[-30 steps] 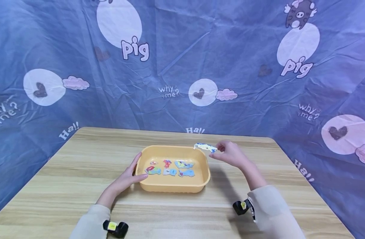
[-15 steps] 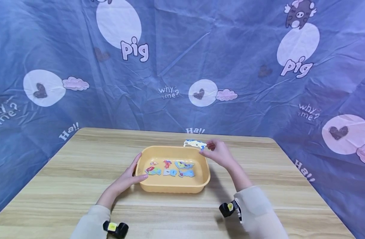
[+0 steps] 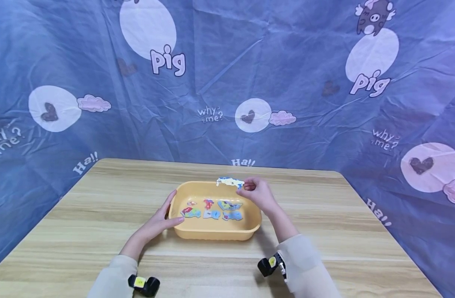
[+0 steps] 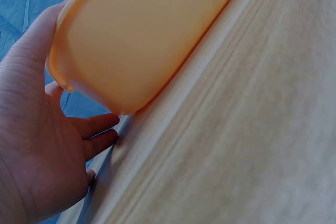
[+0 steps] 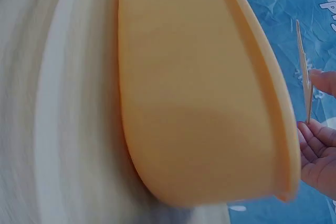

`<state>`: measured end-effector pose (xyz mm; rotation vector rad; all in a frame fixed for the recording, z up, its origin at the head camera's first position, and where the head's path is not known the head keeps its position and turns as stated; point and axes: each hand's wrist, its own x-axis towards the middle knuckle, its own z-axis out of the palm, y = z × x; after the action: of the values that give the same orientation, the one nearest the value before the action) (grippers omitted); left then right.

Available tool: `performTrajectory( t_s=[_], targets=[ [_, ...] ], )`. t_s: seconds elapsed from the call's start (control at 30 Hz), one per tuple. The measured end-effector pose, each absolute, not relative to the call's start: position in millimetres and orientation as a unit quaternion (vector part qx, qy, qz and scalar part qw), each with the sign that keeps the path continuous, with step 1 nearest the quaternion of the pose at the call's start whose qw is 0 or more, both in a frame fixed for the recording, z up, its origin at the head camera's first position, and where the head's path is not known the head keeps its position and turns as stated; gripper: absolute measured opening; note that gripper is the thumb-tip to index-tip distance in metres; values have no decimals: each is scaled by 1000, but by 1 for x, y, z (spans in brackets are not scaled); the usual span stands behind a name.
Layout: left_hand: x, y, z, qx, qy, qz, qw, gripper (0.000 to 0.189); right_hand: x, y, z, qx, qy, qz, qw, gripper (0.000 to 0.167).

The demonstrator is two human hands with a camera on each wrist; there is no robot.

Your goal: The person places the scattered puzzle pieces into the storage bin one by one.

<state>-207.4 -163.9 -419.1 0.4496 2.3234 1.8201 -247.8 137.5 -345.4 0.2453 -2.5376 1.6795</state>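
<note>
My right hand (image 3: 262, 196) pinches a thin, flat, irregular piece, like a jigsaw puzzle piece (image 3: 228, 181), white and blue, above the far rim of a yellow plastic basin (image 3: 216, 234). In the right wrist view that puzzle piece (image 5: 303, 64) shows edge-on between thumb and fingers. At the basin's left end my left hand (image 3: 156, 225) holds the wall, thumb over the rim and fingers outside. Several colourful flat pieces lie on the basin floor in two rough rows, among them a red piece (image 3: 208, 204), a yellow-and-blue piece (image 3: 229, 205) and a red-and-green piece (image 3: 191, 212).
The basin stands on a light wood-grain table (image 3: 197, 269). Behind the table hangs a blue cloth (image 3: 220, 74) with pig prints. A small black camera (image 3: 147, 286) sits on the left wrist, another black camera (image 3: 268, 266) on the right.
My right hand has carried the puzzle piece leftward, from the basin's far right corner to over the middle of its far rim. The left hand and the basin have stayed in place.
</note>
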Motion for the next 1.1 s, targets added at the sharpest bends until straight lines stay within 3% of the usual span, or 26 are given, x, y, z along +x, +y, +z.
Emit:
performTrajectory(
  t_s=[1.1],
  targets=[
    [-207, -163, -421, 154, 778, 605, 75, 87, -224, 71, -373, 88, -838, 538, -13, 38]
  ],
)
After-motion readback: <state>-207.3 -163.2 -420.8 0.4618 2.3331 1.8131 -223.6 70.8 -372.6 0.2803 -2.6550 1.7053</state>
